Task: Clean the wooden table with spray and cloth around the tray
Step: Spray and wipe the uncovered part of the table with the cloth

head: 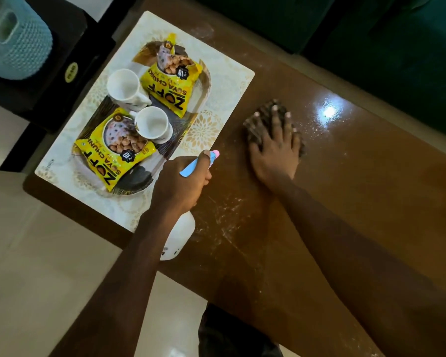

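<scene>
Both your hands busy, left hand (182, 182) clenched round the spray bottle (178, 238), right hand (274, 150) flat, fingers (276, 122) straight on the cloth (249, 126), tray (142, 176) left of those fingers

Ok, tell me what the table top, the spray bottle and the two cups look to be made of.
Table top: wood under a glossy varnish, judging by the brown tone and the bright glare. Spray bottle: plastic, smooth white body, blue and pink head. Cups: likely glazed ceramic, plain smooth white; melamine is possible.
</scene>
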